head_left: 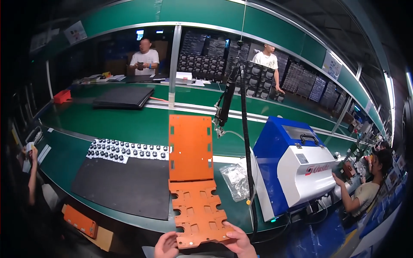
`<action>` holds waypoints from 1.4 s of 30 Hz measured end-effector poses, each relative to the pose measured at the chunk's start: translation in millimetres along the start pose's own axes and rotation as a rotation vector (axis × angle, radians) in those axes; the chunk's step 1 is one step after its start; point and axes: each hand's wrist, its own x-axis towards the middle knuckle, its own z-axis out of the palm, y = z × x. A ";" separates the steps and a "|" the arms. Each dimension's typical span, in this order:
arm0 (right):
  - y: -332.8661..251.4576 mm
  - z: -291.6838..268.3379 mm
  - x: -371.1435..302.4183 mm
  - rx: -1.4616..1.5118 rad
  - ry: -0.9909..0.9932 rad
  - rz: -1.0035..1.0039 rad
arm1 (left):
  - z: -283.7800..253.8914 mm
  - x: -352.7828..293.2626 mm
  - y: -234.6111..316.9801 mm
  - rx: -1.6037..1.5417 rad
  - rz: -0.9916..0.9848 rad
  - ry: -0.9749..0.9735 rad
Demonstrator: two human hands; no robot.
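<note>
An orange hinged fixture lies before me, its notched lower plate point(201, 215) reaching toward my body and its flat slotted upper plate point(190, 146) extending away over the green bench. With thumb on top, my right hand point(237, 241) grips the notched plate's near right corner. Curled at the near left corner, my left hand point(167, 246) is closed on that plate's edge; its fingertips are partly hidden. Left of the fixture is a black mat point(124, 187), with rows of small black round parts on white backing point(129, 150) along its far edge.
A black electric screwdriver point(227, 96) hangs above the bench beside a dark cable. Right stand a blue-and-white machine point(297, 167) and a clear plastic bag point(235, 180). Black sheets point(124, 98) and a red bin point(62, 96) lie farther back. Several people work around the bench.
</note>
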 end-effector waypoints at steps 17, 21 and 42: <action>125.1 172.0 103.1 -0.267 -0.372 0.188 | -22.6 19.8 98.9 -0.589 0.391 0.660; 115.1 150.3 114.4 -0.711 -0.525 0.092 | -92.0 10.4 114.4 -0.628 0.435 0.757; -0.1 49.7 97.0 -1.958 0.498 -0.622 | -400.9 51.9 262.6 -0.380 0.615 1.022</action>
